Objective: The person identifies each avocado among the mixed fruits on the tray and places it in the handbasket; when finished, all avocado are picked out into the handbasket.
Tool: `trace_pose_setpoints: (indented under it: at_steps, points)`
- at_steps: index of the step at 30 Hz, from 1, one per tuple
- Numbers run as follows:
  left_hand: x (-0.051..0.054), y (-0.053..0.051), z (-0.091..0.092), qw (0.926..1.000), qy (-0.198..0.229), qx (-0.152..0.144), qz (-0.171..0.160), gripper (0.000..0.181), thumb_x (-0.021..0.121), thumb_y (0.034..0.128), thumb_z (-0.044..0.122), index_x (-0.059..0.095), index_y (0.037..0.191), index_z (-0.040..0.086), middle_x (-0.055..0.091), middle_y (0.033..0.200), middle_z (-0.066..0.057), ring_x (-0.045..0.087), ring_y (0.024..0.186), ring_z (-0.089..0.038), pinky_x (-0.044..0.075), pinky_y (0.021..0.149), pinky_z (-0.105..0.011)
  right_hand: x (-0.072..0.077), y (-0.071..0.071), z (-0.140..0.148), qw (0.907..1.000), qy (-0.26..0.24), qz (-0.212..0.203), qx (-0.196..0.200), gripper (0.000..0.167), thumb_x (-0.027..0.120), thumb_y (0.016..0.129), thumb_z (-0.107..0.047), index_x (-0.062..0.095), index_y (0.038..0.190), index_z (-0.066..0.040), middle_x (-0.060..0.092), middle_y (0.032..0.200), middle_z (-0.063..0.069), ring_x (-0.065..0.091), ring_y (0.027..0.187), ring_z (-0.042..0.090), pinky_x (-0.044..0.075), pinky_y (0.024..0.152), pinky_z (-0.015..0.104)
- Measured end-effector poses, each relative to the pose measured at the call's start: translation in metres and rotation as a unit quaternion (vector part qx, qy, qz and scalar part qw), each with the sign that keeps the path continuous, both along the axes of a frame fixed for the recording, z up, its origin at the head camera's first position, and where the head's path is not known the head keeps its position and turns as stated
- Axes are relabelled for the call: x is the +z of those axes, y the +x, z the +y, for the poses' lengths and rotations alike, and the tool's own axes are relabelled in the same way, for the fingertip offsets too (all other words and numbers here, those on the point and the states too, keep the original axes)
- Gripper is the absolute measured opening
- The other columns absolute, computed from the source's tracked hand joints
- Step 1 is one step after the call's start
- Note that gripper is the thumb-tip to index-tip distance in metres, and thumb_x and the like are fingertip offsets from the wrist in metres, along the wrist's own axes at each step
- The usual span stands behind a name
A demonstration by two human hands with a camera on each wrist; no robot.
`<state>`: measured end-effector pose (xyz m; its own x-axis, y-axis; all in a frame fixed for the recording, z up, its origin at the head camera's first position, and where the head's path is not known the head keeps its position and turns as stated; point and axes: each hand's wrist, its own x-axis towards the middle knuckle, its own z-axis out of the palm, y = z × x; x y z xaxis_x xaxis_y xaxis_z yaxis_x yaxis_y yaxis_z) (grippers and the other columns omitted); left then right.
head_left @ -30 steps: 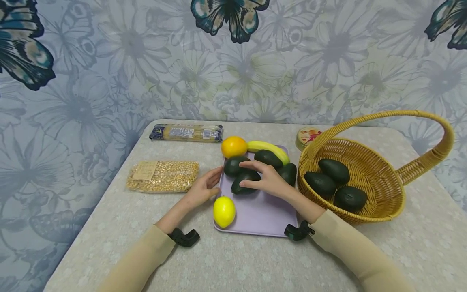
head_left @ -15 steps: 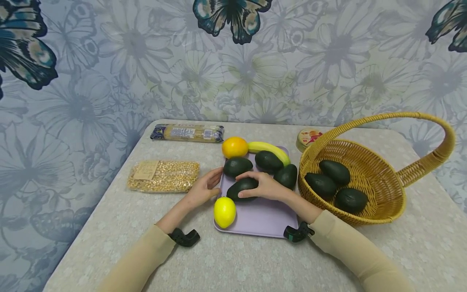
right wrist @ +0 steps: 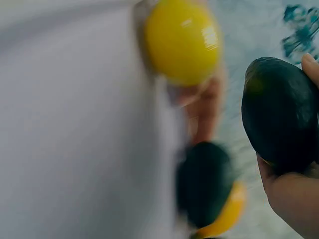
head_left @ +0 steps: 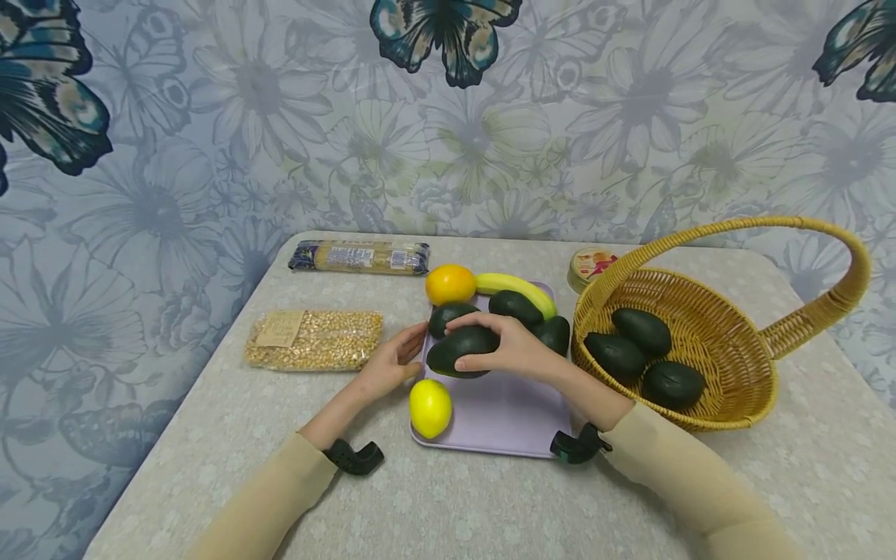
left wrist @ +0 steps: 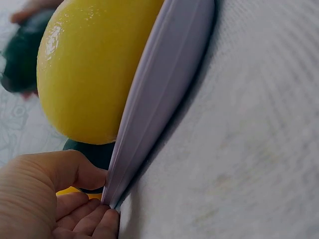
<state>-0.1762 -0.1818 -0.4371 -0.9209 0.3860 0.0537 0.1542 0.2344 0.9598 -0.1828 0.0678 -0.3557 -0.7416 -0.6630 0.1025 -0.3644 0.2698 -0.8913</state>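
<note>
In the head view my right hand grips a dark green avocado between thumb and fingers, above the lilac tray. The right wrist view shows this avocado held apart from the tray. My left hand touches the tray's left rim with its fingers fairly straight. Its thumb meets the rim in the left wrist view. A yellow lemon lies at the tray's near left corner. Behind the held avocado are another avocado, an orange and a banana.
Two more avocados, one of them here, lie on the tray's far right part. A wicker basket with a tall handle holds 3 avocados at right. A bag of corn kernels, a pasta pack and a round tin surround the tray.
My right hand has taken hold of the avocado and raised it off the tray, after shifting it slightly toward me. The left hand has stayed at the tray's rim.
</note>
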Motion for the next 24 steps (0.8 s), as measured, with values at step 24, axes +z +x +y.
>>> trace_pose_setpoints:
  at_steps: [24]
  points:
    - [-0.004,-0.002,0.0,1.0,0.01,-0.002,0.001,0.067,0.053,0.0834,-0.016,0.025,0.144,-0.009,0.026,0.149,-0.023,0.03,0.135,-0.034,0.03,0.109,-0.035,0.018,0.058,0.184,0.9762,0.024,0.091,-0.196,0.057,0.075,0.078,-0.002,0.055,0.13,-0.013,0.056,0.127,-0.003,0.059,0.1,0.012,0.053,0.074,0.019]
